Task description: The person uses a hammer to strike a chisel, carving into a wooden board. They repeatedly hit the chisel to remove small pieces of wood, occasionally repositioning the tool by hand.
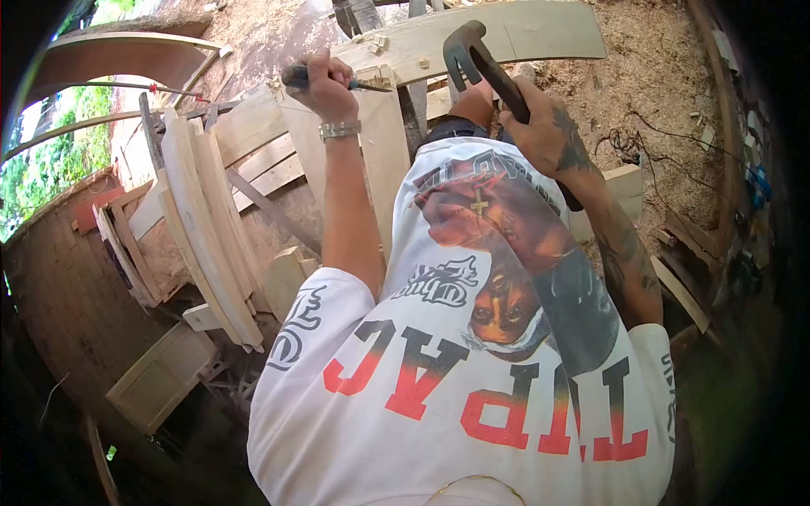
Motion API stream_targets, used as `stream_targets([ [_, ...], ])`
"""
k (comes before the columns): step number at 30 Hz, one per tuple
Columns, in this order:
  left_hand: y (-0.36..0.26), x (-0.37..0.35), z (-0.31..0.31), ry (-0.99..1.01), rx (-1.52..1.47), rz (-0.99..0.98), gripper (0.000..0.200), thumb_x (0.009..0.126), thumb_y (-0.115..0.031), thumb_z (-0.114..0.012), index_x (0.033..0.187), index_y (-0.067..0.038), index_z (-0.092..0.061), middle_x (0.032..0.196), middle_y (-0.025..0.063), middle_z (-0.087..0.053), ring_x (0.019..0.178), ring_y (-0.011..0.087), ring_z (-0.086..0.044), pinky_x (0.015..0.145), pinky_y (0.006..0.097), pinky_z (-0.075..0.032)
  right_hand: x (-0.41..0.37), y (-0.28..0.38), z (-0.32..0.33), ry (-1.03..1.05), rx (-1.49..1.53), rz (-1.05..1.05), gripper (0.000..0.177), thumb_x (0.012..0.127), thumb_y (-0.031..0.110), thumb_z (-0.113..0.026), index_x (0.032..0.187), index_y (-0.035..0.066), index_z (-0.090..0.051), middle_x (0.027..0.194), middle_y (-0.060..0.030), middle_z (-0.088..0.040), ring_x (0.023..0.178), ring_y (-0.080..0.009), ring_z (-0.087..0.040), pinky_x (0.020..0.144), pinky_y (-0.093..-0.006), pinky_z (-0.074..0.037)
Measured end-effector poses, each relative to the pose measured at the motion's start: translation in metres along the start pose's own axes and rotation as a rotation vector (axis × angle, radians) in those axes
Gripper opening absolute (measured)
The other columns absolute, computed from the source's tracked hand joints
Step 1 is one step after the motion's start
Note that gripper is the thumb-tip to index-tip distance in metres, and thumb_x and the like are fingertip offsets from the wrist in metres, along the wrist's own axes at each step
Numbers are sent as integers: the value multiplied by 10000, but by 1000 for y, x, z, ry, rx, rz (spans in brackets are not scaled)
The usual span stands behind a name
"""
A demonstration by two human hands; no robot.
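Note:
My left hand (327,88), with a metal watch at its wrist, is closed around the handle of a chisel (367,85). The chisel's blade points right, its tip at or just over the end of a pale board (384,126); contact is hard to tell. My right hand (540,131) grips a claw hammer (506,88) by its shaft, the head raised up and to the left, apart from the chisel. Beyond both hands lies a long curved plank (540,34) with small wood chips on it.
Several long curved boards (198,219) are stacked at the left. A framed panel (162,377) rests lower left, near a brick wall (59,295). Wood shavings (666,76) cover the ground, where a dark cable (641,156) lies at the right.

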State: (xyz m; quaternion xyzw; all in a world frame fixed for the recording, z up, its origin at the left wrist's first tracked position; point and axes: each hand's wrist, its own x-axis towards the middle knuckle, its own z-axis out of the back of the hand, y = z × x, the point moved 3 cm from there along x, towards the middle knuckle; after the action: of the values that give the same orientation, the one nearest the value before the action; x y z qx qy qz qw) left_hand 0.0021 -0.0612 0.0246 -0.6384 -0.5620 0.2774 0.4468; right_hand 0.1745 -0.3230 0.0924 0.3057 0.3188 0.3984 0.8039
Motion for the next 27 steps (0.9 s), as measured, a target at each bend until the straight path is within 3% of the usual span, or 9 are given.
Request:
stream_targets([
  [9, 4, 14, 7, 34, 7, 20, 321, 872, -18, -646, 655, -101, -425, 486, 4, -422, 377, 95, -387, 362, 262, -295, 7, 3, -6, 4, -27, 56, 305, 897, 194, -663, 1138, 42, -553, 835, -263, -650, 856, -487, -645, 765, -534, -497],
  [12, 3, 12, 1, 48, 5, 36, 328, 874, -22, -653, 648, -98, -427, 484, 9, -430, 379, 93, -387, 365, 264, -295, 6, 7, -3, -74, -29, 161, 295, 895, 182, -667, 1127, 29, -565, 832, -270, -649, 840, -489, -643, 748, -534, -490],
  [18, 3, 8, -8, 75, 125, 47, 335, 844, -78, -651, 607, -109, -416, 481, 1, -404, 380, 113, -387, 382, 278, -311, 18, 30, 9, -4, 21, 121, 290, 879, 128, -642, 1134, 4, -584, 830, -281, -638, 826, -492, -636, 721, -514, -476],
  [21, 9, 6, -12, 95, 134, 36, 301, 857, -55, -652, 628, -83, -458, 491, 6, -434, 387, 103, -406, 378, 267, -323, 32, 49, 15, -132, 52, 363, 264, 907, 162, -653, 1097, -9, -588, 810, -254, -607, 737, -481, -584, 676, -489, -472],
  [23, 19, 4, -9, 128, 120, 8, 237, 871, -18, -661, 672, -37, -534, 507, 19, -486, 389, 99, -431, 376, 262, -347, 52, 71, 19, -291, 30, 630, 204, 900, 148, -661, 1032, 5, -601, 843, -239, -637, 725, -430, -622, 654, -461, -486],
  [25, 23, 1, -8, 124, 143, -29, 243, 856, -23, -682, 668, -39, -529, 515, 23, -495, 400, 100, -451, 385, 256, -364, 55, 138, 58, -184, 203, 601, 84, 867, 2, -550, 903, -71, -530, 661, -248, -612, 584, -364, -658, 547, -465, -479],
  [27, 12, -10, -25, 28, 178, -45, 263, 844, -40, -704, 662, -43, -514, 518, 19, -496, 407, 100, -456, 393, 250, -378, 49, 186, 80, -277, 138, 794, 80, 864, 3, -551, 890, -66, -521, 642, -239, -599, 550, -350, -636, 520, -463, -482],
])
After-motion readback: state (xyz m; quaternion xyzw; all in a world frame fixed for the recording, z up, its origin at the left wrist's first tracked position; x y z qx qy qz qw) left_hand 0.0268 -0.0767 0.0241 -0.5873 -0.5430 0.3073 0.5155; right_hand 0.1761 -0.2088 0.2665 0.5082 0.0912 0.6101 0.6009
